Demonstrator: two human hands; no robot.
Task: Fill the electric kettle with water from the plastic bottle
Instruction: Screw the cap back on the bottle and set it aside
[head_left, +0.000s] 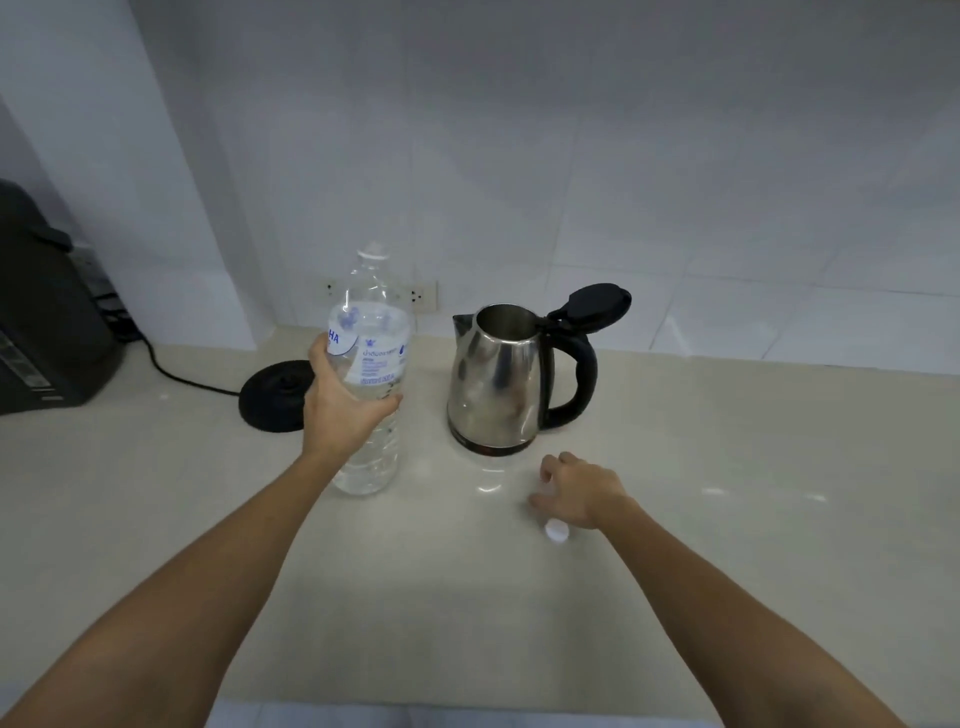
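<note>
A clear plastic water bottle (371, 332) with a white and blue label stands upright on the beige counter (467, 597). My left hand (340, 400) is wrapped around its middle. Its neck shows a white ring and no cap. A small white cap (557, 530) lies on the counter beside the heel of my right hand (582, 491), which hovers low with loosely curled fingers and holds nothing. The steel electric kettle (496, 379) stands right of the bottle, off its base. Its black lid (597, 304) is flipped open and its handle points right.
The kettle's round black base (278, 395) sits behind my left hand, its cord running left to a dark appliance (47, 332) at the left edge. Wall sockets (423, 296) sit low on the white tiled wall behind the bottle.
</note>
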